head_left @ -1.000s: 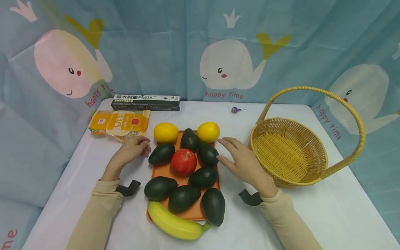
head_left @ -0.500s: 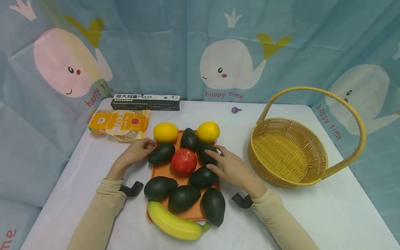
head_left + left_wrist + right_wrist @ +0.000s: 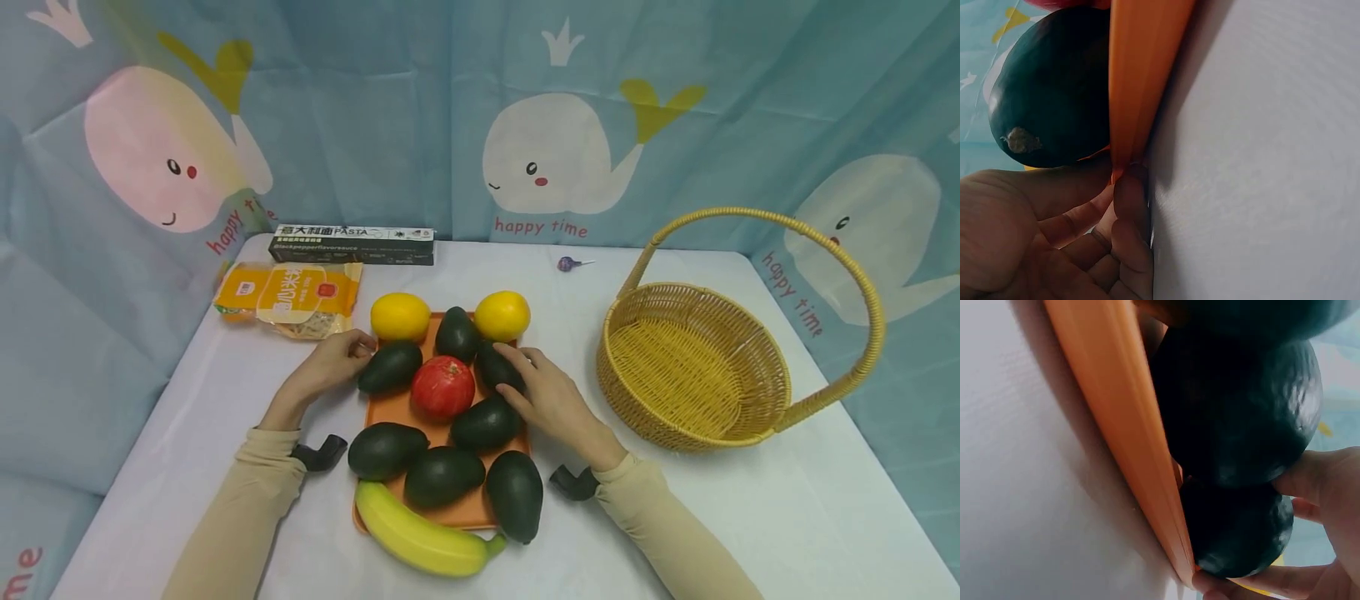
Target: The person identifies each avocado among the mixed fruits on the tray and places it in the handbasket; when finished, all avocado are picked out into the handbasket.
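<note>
An orange tray (image 3: 386, 408) bears several dark green avocados and a red pomegranate (image 3: 442, 388). My left hand (image 3: 330, 367) is at its left rim beside an avocado (image 3: 390, 367); in the left wrist view the left hand (image 3: 1054, 237) pinches the tray wall (image 3: 1138, 75) between thumb and fingers, below an avocado (image 3: 1054, 94). At the right side, my right hand (image 3: 555, 400) has thumb and fingers round the upper right avocado (image 3: 497, 367). The right wrist view shows the right hand (image 3: 1329, 519) holding that avocado (image 3: 1238, 528) by the tray wall (image 3: 1122, 425), under another avocado (image 3: 1241, 406).
Two yellow fruits (image 3: 400, 317) (image 3: 502, 316) lie at the tray's back corners, a banana (image 3: 423, 533) across its front. A wicker basket (image 3: 693, 367) stands right. Behind lie a noodle pack (image 3: 292, 298), a pasta box (image 3: 352, 245) and a lollipop (image 3: 566, 263).
Both hands have moved inward to the tray. My right hand came left and its fingers closed round the upper right avocado; my left hand came right to the rim.
</note>
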`<state>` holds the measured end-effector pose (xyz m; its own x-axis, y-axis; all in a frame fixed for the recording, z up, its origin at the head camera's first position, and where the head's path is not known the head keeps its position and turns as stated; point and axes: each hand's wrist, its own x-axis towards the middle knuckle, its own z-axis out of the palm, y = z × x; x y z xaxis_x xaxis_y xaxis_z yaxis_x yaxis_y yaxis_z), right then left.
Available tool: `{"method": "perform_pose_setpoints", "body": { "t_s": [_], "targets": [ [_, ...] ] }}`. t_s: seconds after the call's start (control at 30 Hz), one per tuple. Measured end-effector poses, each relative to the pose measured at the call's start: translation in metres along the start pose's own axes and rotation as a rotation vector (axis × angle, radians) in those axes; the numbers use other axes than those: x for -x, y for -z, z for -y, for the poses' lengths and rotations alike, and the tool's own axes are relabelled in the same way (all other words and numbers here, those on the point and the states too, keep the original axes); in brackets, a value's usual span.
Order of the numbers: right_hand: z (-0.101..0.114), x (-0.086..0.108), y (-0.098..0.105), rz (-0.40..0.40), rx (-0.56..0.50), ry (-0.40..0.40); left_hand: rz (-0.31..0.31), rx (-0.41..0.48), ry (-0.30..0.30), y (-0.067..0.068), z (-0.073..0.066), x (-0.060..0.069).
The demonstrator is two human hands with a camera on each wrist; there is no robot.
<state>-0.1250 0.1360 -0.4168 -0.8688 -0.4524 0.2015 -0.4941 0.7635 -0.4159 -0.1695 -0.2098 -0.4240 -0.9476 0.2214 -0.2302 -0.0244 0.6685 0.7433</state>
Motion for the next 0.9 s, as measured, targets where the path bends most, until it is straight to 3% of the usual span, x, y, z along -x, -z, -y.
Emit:
{"method": "perform_pose_setpoints", "body": {
  "t_s": [0.17,0.33,0.47,0.57,0.7,0.8,0.9],
  "targets": [
    [0.001,0.0,0.012,-0.029,-0.027,0.007,-0.01,0.01,-0.011,-0.001,0.001,0.001],
    [0.002,0.009,0.052,-0.176,-0.085,0.005,-0.013,0.019,-0.025,-0.002,0.004,0.001],
    [-0.013,0.022,0.087,-0.309,-0.053,-0.025,-0.019,0.029,-0.062,-0.001,0.002,0.003],
    [-0.033,0.035,0.108,-0.343,0.016,-0.073,-0.016,0.032,-0.071,0.0,0.001,0.004],
    [-0.058,0.053,0.122,-0.256,0.128,-0.193,-0.002,0.025,-0.046,0.0,0.002,0.004],
    [-0.073,0.062,0.122,-0.109,0.195,-0.27,0.004,0.016,-0.042,0.0,0.002,0.002],
    [-0.084,0.065,0.118,0.036,0.203,-0.28,0.004,0.017,-0.039,-0.001,0.001,0.002]
  ]
}}
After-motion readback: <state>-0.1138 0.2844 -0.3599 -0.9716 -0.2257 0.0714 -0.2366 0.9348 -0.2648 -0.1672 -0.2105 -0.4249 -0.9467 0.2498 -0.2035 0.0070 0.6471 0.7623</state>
